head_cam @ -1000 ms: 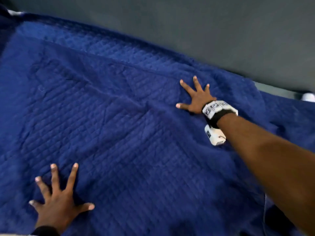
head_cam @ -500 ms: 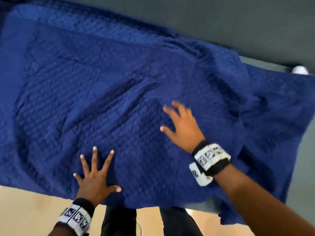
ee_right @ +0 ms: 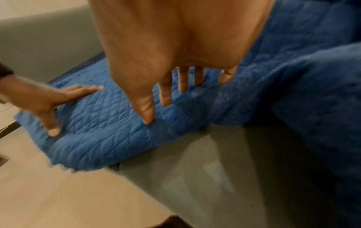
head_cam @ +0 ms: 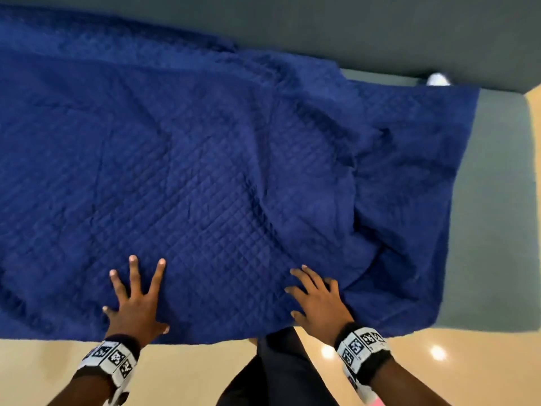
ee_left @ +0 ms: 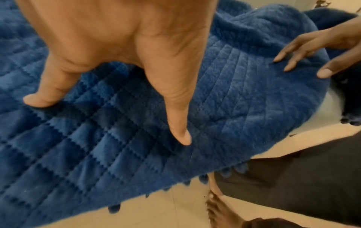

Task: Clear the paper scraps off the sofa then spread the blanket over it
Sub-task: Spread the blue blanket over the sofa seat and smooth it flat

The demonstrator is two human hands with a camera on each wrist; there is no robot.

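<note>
Left hand (head_cam: 135,300) and right hand (head_cam: 317,303), fingers spread, press the dark blue quilted blanket (head_cam: 205,171) flat, anchoring its front edge; folds bunch beyond the right fingertips.

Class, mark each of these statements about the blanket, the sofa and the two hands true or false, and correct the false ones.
1. Both hands lie flat on the blanket. True: left hand and right hand press it with spread fingers.
2. The blanket covers the whole sofa. False: grey seat shows at the right end.
3. The blanket lies smooth everywhere. False: it is bunched on the right.
4. The right hand grips a paper scrap. False: it holds nothing.
</note>
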